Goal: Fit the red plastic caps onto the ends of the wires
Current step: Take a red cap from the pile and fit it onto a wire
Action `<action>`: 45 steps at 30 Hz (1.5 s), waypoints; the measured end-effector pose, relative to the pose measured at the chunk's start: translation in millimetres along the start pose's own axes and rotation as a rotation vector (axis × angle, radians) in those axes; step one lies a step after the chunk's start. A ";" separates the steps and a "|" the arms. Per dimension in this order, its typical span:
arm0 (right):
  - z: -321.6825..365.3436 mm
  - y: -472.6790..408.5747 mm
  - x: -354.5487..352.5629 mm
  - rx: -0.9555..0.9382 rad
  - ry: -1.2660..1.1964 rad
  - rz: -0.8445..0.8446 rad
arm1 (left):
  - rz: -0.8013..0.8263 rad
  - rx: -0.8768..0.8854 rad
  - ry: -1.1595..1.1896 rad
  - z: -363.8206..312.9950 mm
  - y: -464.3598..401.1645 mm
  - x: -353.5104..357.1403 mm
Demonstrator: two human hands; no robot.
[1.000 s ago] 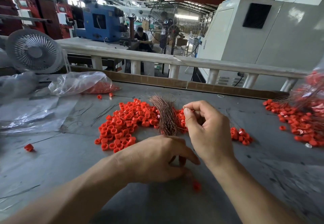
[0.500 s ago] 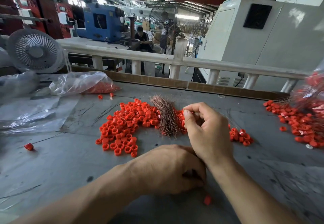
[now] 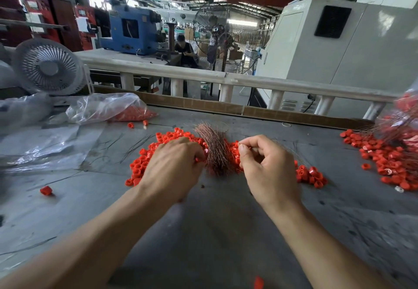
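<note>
Grey workbench [image 3: 217,232] strewn with red caps [image 3: 144,164]

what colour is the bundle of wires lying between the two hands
Coppery reddish-brown, seen in the head view: the wire bundle.

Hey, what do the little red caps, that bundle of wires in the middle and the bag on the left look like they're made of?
Red caps: probably moulded plastic, uniform bright red with a slight sheen.
Wire bundle: looks like bare copper, thin reddish-brown strands with a metallic glint; any coating cannot be told.
Bag: thin clear plastic film, see-through, crinkled and glossy, with red caps showing inside.
</note>
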State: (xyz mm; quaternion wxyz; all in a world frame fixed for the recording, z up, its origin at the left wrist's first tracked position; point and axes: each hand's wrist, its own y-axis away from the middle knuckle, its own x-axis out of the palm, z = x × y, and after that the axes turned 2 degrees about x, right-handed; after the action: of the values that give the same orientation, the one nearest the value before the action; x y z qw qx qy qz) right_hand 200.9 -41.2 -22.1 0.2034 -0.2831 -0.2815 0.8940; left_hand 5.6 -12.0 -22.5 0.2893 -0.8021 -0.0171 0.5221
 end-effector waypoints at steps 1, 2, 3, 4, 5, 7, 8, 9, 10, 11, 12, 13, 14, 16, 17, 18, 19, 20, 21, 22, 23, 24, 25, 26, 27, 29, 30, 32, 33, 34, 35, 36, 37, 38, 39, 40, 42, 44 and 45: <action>0.0 0.4 0.6 -0.003 0.000 -0.001 | -0.001 -0.041 -0.047 5.6 -1.5 0.0; 0.0 0.5 1.3 -0.004 -0.002 0.000 | 0.016 -0.069 -0.083 9.9 -2.9 0.6; -0.2 0.8 2.1 -0.003 -0.008 0.005 | 0.039 -0.084 -0.101 12.8 -3.9 1.4; -0.4 0.9 2.7 0.000 -0.016 0.014 | 0.060 -0.091 -0.105 14.5 -4.8 2.3; -0.8 1.2 3.3 0.001 -0.024 0.025 | 0.075 -0.092 -0.103 15.4 -5.6 3.4; -1.4 1.9 3.6 -0.001 -0.033 0.041 | 0.088 -0.082 -0.109 15.5 -8.1 6.3; -2.0 2.0 3.6 -0.003 -0.034 0.045 | 0.088 -0.077 -0.115 15.5 -9.4 8.1; -2.4 2.0 3.7 -0.006 -0.035 0.047 | 0.086 -0.073 -0.120 15.6 -10.7 9.7; -2.5 2.1 3.9 -0.006 -0.036 0.049 | 0.080 -0.071 -0.120 16.2 -11.9 11.3; -2.7 2.1 4.2 -0.004 -0.037 0.052 | 0.071 -0.068 -0.116 17.0 -12.8 13.1; -2.7 2.2 4.6 -0.001 -0.037 0.055 | 0.059 -0.065 -0.110 17.8 -13.6 14.9; -2.7 2.2 5.1 0.003 -0.039 0.059 | 0.046 -0.060 -0.108 18.3 -14.3 16.6; -2.7 2.3 5.7 0.007 -0.042 0.062 | 0.033 -0.051 -0.112 18.7 -14.9 18.1; -2.1 2.5 6.8 0.011 -0.048 0.065 | 0.007 -0.028 -0.124 18.4 -15.9 20.7; -1.5 2.5 7.0 0.011 -0.049 0.065 | -0.008 -0.021 -0.125 18.0 -16.2 21.6; -1.1 2.5 6.7 0.012 -0.049 0.065 | -0.022 -0.017 -0.123 17.5 -16.5 22.0; -0.8 2.4 6.2 0.013 -0.046 0.066 | -0.035 -0.013 -0.123 17.0 -16.8 22.1; -0.7 2.5 5.4 0.014 -0.040 0.068 | -0.045 -0.011 -0.123 16.6 -17.0 22.0; -0.8 2.4 4.7 0.018 -0.035 0.071 | -0.052 -0.010 -0.120 16.3 -17.2 21.6; -1.0 2.4 4.0 0.023 -0.035 0.074 | -0.053 -0.013 -0.116 16.2 -17.3 20.9; -1.1 2.2 3.8 0.026 -0.036 0.077 | -0.047 -0.019 -0.114 16.3 -17.1 20.2; -1.1 2.2 3.8 0.025 -0.038 0.079 | -0.036 -0.026 -0.114 16.3 -17.0 19.5; -0.7 2.3 4.0 0.020 -0.037 0.080 | -0.026 -0.031 -0.114 16.0 -16.9 18.7; -0.1 2.5 4.5 0.013 -0.035 0.082 | -0.020 -0.035 -0.113 15.5 -16.6 17.9; 0.3 2.7 5.1 0.009 -0.033 0.085 | -0.017 -0.037 -0.108 14.9 -16.3 17.2; 0.7 3.5 6.5 0.012 -0.037 0.097 | -0.011 -0.038 -0.101 13.6 -15.3 16.2; 0.7 3.9 6.8 0.015 -0.041 0.102 | -0.012 -0.036 -0.102 12.8 -14.8 15.8; 0.1 4.1 6.7 0.017 -0.044 0.105 | -0.036 -0.026 -0.095 11.6 -14.9 14.6; -0.2 4.0 6.5 0.015 -0.042 0.103 | -0.060 -0.022 -0.078 11.3 -14.9 13.7; -0.5 3.9 6.0 0.013 -0.040 0.101 | -0.089 -0.027 -0.047 10.9 -15.1 12.7; -0.8 4.0 5.8 0.012 -0.039 0.101 | -0.118 -0.053 0.006 10.6 -14.7 11.7; -1.0 4.0 5.8 0.012 -0.039 0.103 | -0.137 -0.098 0.097 10.3 -14.3 10.5; -1.3 3.8 5.9 0.012 -0.040 0.104 | -0.146 -0.147 0.229 9.5 -13.7 9.3; -1.6 3.6 6.0 0.010 -0.039 0.104 | -0.139 -0.190 0.389 8.3 -12.8 8.3; -1.7 3.3 6.1 0.006 -0.038 0.103 | -0.118 -0.230 0.571 6.3 -11.7 6.9; -1.5 3.1 6.0 -0.001 -0.038 0.101 | -0.088 -0.276 0.771 3.4 -10.3 4.8; -0.7 3.0 5.6 -0.016 -0.036 0.099 | -0.032 -0.377 1.174 -3.2 -9.1 -0.3; 0.5 3.3 4.9 -0.025 -0.038 0.101 | -0.008 -0.443 1.420 -8.7 -9.0 -4.4; 1.1 3.3 4.4 -0.027 -0.041 0.104 | 0.002 -0.457 1.486 -11.0 -8.4 -6.3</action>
State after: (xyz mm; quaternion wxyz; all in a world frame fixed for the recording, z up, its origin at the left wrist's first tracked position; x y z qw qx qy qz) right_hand 196.2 -41.9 -25.1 0.1471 -0.2818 -0.2825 0.9051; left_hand 14.3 -12.0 -10.1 0.0518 -0.9814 0.0746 -0.1691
